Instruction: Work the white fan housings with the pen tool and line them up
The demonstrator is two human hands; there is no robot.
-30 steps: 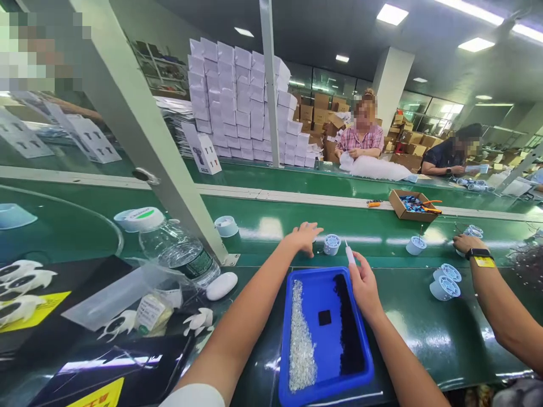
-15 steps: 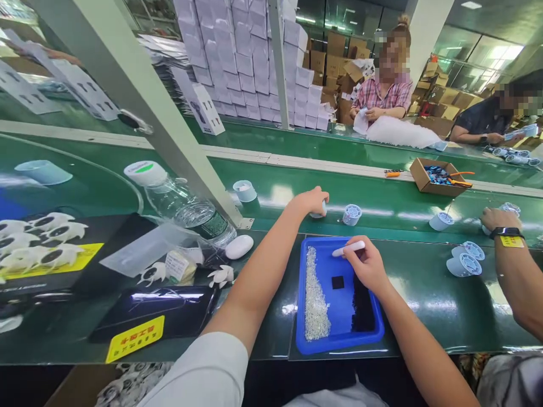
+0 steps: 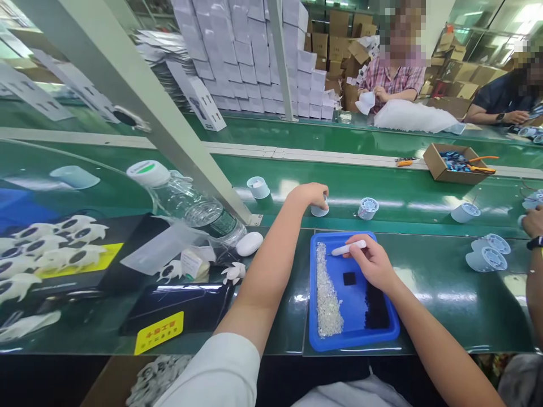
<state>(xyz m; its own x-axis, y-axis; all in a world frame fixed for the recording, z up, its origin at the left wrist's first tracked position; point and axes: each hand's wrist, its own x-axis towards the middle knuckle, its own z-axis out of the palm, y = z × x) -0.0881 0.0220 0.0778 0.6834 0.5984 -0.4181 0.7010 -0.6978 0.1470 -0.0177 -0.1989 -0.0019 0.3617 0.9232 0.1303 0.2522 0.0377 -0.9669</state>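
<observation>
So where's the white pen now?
In the head view, right of centre: the right hand holds the white pen above the blue tray, near the pale grains.

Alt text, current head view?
A person's right hand holds a white pen-shaped tool over a blue plastic tray of clear granules and black granules; the left hand grasps a pale-blue plastic cup beyond the tray, another cup to its right.

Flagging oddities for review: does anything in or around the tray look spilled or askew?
Nothing stands out: clear pieces and black pieces lie in separate heaps inside the blue tray.
</observation>
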